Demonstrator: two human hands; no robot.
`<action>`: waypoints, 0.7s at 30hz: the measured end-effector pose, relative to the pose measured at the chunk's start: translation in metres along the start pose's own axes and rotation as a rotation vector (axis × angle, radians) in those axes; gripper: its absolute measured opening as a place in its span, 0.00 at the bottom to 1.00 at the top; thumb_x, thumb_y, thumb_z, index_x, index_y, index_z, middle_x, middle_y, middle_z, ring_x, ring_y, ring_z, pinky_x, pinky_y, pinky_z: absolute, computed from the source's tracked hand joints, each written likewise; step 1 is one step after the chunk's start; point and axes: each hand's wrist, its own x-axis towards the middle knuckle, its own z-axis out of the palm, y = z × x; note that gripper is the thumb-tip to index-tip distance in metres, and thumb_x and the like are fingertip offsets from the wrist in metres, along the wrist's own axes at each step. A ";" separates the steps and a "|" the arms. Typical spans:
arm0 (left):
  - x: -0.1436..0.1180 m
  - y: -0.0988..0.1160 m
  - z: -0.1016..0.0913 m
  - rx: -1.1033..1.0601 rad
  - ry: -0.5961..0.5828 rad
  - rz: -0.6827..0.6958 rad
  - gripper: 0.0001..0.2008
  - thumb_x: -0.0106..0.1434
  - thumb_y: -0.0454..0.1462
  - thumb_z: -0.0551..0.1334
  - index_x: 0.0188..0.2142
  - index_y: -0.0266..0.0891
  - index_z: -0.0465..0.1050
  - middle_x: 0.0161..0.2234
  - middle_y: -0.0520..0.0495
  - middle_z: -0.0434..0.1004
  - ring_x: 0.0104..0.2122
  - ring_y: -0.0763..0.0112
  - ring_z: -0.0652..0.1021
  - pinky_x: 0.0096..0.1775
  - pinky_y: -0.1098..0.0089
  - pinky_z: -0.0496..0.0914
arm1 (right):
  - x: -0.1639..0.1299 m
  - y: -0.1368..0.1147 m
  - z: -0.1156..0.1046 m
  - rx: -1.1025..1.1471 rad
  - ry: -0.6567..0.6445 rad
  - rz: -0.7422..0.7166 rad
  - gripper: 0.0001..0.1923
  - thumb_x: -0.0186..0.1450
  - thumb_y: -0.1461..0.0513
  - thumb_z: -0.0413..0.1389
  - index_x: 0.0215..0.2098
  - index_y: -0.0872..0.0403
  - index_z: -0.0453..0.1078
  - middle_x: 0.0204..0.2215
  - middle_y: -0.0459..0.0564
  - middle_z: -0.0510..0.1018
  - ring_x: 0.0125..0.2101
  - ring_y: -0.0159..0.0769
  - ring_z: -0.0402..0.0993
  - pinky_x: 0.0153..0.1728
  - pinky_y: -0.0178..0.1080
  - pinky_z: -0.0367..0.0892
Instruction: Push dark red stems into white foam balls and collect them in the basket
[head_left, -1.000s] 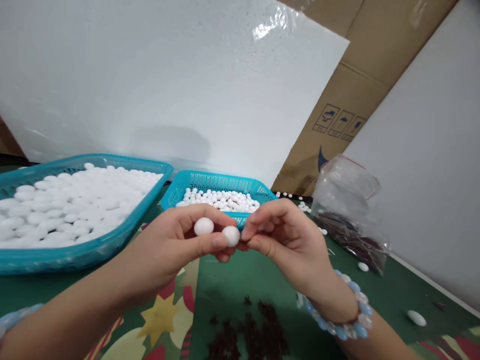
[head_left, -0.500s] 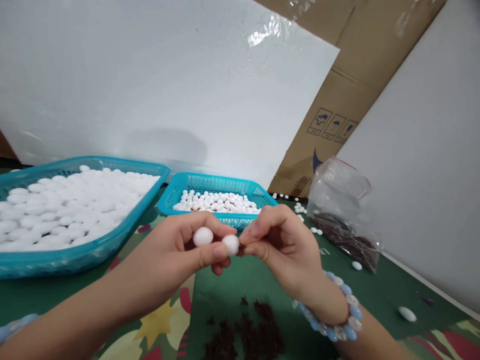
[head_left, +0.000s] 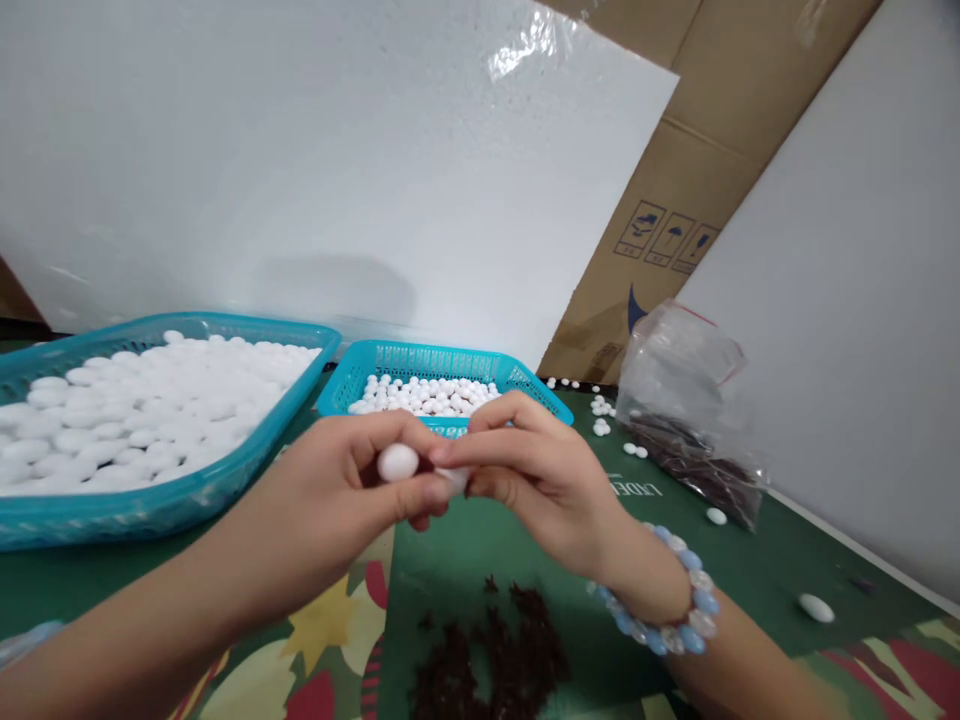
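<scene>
Two small white egg-shaped balls are in my left hand (head_left: 375,475), which is closed around them. One ball (head_left: 398,462) rests in the crook of the fingers. The other ball (head_left: 454,478) is pinched between thumb and fingertips, partly covered. My right hand (head_left: 544,470) is closed, with its fingertips against the right end of this second ball. A dark spot shows by its thumb; I cannot make out what it is. Below the hands, a pile of small dark brown pieces (head_left: 491,660) lies on the green table covering (head_left: 600,610).
A large blue basket (head_left: 247,470) full of white egg-shaped balls stands at left. Behind my hands is a smaller blue basket (head_left: 420,352) with more. At right sits a clear bag (head_left: 686,400) of dark brown pieces. Loose balls (head_left: 816,607) lie around it. White boards and cardboard stand behind.
My right hand has moved left, and its fingers now lie over the pinched ball, covering more of it. My left hand has shifted slightly left, still holding both balls.
</scene>
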 end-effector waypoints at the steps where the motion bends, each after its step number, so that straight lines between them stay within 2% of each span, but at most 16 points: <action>1: 0.000 0.000 -0.001 0.039 0.027 0.009 0.03 0.42 0.35 0.57 0.16 0.38 0.66 0.12 0.59 0.63 0.15 0.84 0.64 0.15 0.85 0.57 | 0.000 0.001 0.001 -0.043 0.024 -0.040 0.09 0.56 0.71 0.44 0.28 0.55 0.63 0.25 0.45 0.61 0.27 0.23 0.62 0.26 0.25 0.66; 4: -0.002 0.002 -0.001 0.106 0.082 0.089 0.04 0.42 0.36 0.57 0.15 0.40 0.67 0.13 0.59 0.65 0.15 0.84 0.66 0.16 0.85 0.59 | -0.001 0.001 0.004 -0.051 0.116 -0.099 0.07 0.54 0.71 0.47 0.27 0.57 0.64 0.26 0.45 0.60 0.27 0.21 0.63 0.26 0.21 0.66; 6: -0.003 0.004 0.000 0.096 0.085 0.139 0.03 0.42 0.35 0.57 0.16 0.41 0.67 0.13 0.60 0.66 0.14 0.86 0.66 0.16 0.87 0.59 | -0.002 0.000 0.004 0.020 0.125 -0.080 0.06 0.53 0.71 0.48 0.26 0.56 0.65 0.25 0.44 0.60 0.26 0.20 0.63 0.24 0.20 0.66; 13: -0.003 0.003 0.005 0.063 0.010 0.122 0.04 0.43 0.32 0.57 0.16 0.40 0.68 0.12 0.61 0.67 0.12 0.86 0.65 0.13 0.87 0.57 | -0.003 0.005 0.002 0.315 0.064 0.142 0.04 0.48 0.70 0.53 0.18 0.57 0.65 0.18 0.40 0.57 0.18 0.19 0.62 0.17 0.21 0.67; 17: -0.004 0.005 0.007 0.151 -0.011 0.003 0.03 0.42 0.32 0.57 0.15 0.38 0.67 0.12 0.59 0.66 0.13 0.85 0.63 0.13 0.86 0.56 | -0.004 0.010 0.004 0.483 -0.016 0.234 0.06 0.47 0.70 0.54 0.14 0.58 0.63 0.17 0.39 0.56 0.16 0.18 0.64 0.16 0.21 0.66; 21: -0.005 0.007 0.004 0.105 -0.109 -0.138 0.03 0.41 0.32 0.58 0.15 0.37 0.65 0.13 0.58 0.65 0.15 0.84 0.64 0.15 0.85 0.57 | -0.004 0.013 0.005 0.504 -0.068 0.199 0.07 0.46 0.72 0.54 0.14 0.59 0.62 0.16 0.38 0.55 0.16 0.18 0.64 0.16 0.21 0.66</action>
